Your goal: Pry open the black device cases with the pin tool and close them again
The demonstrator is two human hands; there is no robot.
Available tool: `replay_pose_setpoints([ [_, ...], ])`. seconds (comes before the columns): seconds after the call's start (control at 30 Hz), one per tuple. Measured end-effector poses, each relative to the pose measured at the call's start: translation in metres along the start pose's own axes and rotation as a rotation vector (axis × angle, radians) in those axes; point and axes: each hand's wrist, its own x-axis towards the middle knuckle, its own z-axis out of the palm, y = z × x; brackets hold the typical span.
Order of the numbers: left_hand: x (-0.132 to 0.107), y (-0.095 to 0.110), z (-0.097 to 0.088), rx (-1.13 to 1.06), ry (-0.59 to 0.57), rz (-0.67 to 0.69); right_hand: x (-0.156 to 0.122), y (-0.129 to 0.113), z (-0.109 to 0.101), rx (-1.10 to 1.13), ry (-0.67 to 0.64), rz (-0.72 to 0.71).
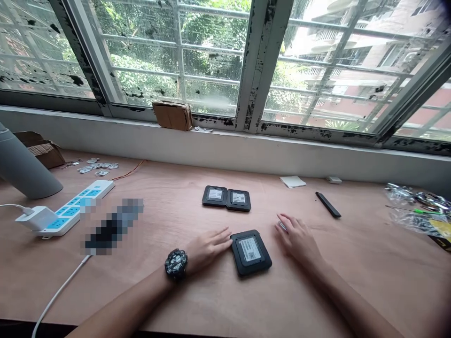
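A black square case with a white label (251, 249) lies label up on the table in front of me. My left hand (208, 245), with a black watch (176, 264) on its wrist, rests flat on the table, its fingertips at the case's left edge. To the right of the case, apart from it, my right hand (295, 235) lies low with fingers bent around a small shiny metal piece (282, 226); its kind is too small to tell. Farther back, two similar labelled black cases (214, 195) (238, 200) lie side by side.
A flat black strip (328, 204) lies beyond my right hand, near a white paper pad (293, 181). Plastic bags (416, 220) with metal parts crowd the right edge. On the left are a power strip (75, 206), a blurred-out object (112, 227) with a white cable, and a grey cylinder (26, 164).
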Motion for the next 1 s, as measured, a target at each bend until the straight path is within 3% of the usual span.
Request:
replay_pose_setpoints([
  [0.13,0.003,-0.004,-0.004,-0.060,0.014,-0.135,0.000,0.023,0.003,-0.039,-0.052,0.057],
  [0.27,0.015,0.011,-0.011,-0.144,-0.052,-0.113,0.003,0.014,-0.006,0.144,0.040,0.134],
  [0.4,0.026,0.026,-0.005,-0.109,-0.113,-0.073,0.018,-0.007,-0.025,0.672,0.177,0.291],
  [0.47,0.031,0.032,0.003,-0.061,-0.069,-0.132,0.027,-0.019,-0.032,0.967,0.212,0.288],
  [0.57,0.037,0.039,0.014,-0.010,0.000,-0.204,0.038,-0.039,-0.034,1.183,0.231,0.226],
  [0.8,0.033,0.029,0.009,-0.084,0.033,-0.217,0.037,-0.069,-0.009,1.242,0.134,0.166],
  [1.0,0.021,-0.001,-0.002,-0.203,0.090,-0.413,0.033,-0.065,0.003,1.218,0.087,0.128],
])
